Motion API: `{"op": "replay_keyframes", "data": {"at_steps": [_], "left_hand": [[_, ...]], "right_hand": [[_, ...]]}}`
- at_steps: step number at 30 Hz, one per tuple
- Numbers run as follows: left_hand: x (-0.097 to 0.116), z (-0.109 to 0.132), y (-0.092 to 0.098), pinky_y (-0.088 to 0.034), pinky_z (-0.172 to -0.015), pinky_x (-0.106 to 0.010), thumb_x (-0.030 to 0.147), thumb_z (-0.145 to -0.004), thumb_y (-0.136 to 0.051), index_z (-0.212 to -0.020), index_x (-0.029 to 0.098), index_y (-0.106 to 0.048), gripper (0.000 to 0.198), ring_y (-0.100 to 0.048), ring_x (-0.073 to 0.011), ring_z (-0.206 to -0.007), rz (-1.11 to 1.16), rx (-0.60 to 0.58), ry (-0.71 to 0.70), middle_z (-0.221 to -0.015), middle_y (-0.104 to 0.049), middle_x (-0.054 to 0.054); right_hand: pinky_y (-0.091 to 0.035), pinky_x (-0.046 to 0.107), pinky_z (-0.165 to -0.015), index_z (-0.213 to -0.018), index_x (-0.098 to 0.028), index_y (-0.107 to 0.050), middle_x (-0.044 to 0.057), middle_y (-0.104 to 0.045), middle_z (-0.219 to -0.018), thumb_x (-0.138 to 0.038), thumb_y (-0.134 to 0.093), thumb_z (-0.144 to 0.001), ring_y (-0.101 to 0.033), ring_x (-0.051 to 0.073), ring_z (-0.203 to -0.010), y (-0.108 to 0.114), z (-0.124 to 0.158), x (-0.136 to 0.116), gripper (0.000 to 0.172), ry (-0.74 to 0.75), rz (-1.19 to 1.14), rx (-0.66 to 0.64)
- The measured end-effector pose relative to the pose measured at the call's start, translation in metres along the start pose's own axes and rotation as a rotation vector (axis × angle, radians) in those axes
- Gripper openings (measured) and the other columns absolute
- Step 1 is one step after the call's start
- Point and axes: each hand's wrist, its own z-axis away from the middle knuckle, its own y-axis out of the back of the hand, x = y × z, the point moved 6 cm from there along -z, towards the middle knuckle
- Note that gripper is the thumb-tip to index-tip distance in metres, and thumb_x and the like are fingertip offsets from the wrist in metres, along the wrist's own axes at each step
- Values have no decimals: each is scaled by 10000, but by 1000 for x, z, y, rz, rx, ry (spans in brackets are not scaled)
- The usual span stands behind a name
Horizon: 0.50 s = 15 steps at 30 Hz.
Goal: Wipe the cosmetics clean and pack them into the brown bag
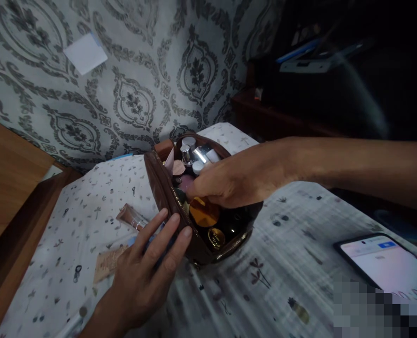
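A brown zippered pouch (156,176) stands unzipped on a patterned cloth, filled with cosmetics. Inside are silver-capped bottles (187,152), a round gold lid (216,238) and an amber disc-shaped item (204,212). My right hand (229,180) reaches down into the pouch from the right, beside a purple item (185,184); its fingertips are hidden, so any grip cannot be seen. With fingers spread, my left hand (152,267) rests against the pouch's near left side. Close to it lie a brownish tube (128,216) and a beige tube (106,264), partly covered by the hand.
A phone (388,263) with its screen lit lies at the right. At lower left is a slim white item (73,324). Behind rises a patterned wall (134,98); a wooden panel (14,178) borders the left. Dark furniture (282,117) stands at back right.
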Motion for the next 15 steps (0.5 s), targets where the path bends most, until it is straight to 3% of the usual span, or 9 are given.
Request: {"op": "replay_keyframes", "data": {"at_steps": [5, 10, 15], "left_hand": [[0, 1, -1, -428, -1099, -375, -61, -852, -473, -1347, 108, -549, 529, -381, -285, -1436, -15, -7, 4, -1421, -521, -134], [0, 0, -1, -418, -1115, -386, -66, -850, -467, -1322, 109, -563, 512, -375, -279, -1440, -4, 4, 13, -1393, -542, -132], [1, 2, -1, -405, -1128, -390, -63, -850, -479, -1324, 99, -564, 508, -381, -285, -1439, 7, 0, 10, -1413, -527, -141]], "right_hand": [[-313, 254, -536, -603, -125, -664, -26, -542, -527, 54, -595, -808, -504, 97, -564, -3, -6, -2, 280, 97, 151, 21], [-379, 249, -563, -552, -139, -630, 21, -645, -586, 50, -640, -758, -627, 142, -654, 1, -15, 3, 280, 16, 36, 229], [-424, 244, -583, -572, -163, -621, 49, -721, -711, -34, -666, -789, -683, 169, -738, -9, -25, 13, 257, -46, 63, 198]]}}
